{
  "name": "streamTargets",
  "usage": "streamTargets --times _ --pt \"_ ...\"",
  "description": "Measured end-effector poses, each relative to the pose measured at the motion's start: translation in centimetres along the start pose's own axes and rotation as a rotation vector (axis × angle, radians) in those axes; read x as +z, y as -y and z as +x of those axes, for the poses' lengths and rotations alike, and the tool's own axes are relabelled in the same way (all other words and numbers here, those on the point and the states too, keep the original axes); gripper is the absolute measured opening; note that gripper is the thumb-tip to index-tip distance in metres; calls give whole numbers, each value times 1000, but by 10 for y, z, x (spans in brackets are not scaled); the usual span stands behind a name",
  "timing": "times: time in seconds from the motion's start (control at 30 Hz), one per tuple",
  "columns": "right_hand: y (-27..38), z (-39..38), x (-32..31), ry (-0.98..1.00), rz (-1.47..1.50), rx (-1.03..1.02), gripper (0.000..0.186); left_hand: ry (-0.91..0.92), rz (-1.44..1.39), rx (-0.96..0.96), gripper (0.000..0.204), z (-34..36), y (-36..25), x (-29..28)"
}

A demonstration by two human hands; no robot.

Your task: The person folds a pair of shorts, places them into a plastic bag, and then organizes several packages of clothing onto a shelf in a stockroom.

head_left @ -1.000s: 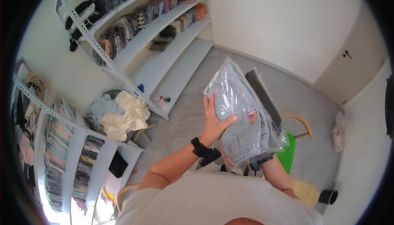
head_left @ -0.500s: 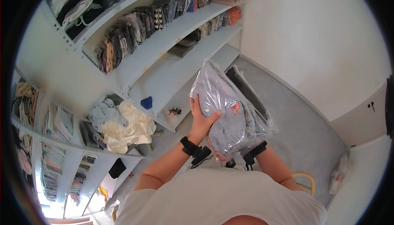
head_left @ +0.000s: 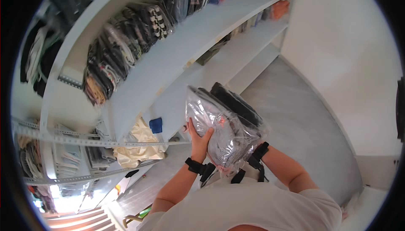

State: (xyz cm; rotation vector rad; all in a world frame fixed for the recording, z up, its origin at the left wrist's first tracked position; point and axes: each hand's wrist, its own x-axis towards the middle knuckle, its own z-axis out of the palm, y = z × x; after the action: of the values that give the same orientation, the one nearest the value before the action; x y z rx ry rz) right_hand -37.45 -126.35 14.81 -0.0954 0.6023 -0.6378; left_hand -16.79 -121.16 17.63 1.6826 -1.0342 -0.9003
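Note:
In front of my chest is a stack of folded garments in clear plastic bags. The nearest is a grey garment with a small reddish print, its bag shiny and creased. Behind it sits a black folded garment, also bagged. My left hand grips the stack's left side, thumb across the front of the bag and fingers along its edge. At the lower right, my right wrist reaches behind the stack; the right hand's fingers are hidden. Both wrists wear black straps.
Long white shelves curve ahead, with upright rows of bagged garments. A dark blue cloth item lies on a lower shelf beside crumpled cream fabric. Grey floor and a white wall lie to the right.
My view has turned and come closer to the shelves. The bagged stack stays in my hands, lower and slightly left in view, with more of the black garment showing.

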Motion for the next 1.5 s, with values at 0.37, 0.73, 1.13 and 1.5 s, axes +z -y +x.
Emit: streamTargets --times 0.37,0.73,1.13,1.5 --pt "47 220 -3 181 151 418 33 -411 -324 -353 77 117 76 -23" --pt "9 313 -39 426 439 137 29 -414 -144 -461 80 173 141 -48" --pt "-7 301 -104 -82 -132 361 22 -369 394 -290 85 190 146 -20" --pt "157 388 -99 -468 -754 -515 35 -372 270 -364 85 190 127 1"
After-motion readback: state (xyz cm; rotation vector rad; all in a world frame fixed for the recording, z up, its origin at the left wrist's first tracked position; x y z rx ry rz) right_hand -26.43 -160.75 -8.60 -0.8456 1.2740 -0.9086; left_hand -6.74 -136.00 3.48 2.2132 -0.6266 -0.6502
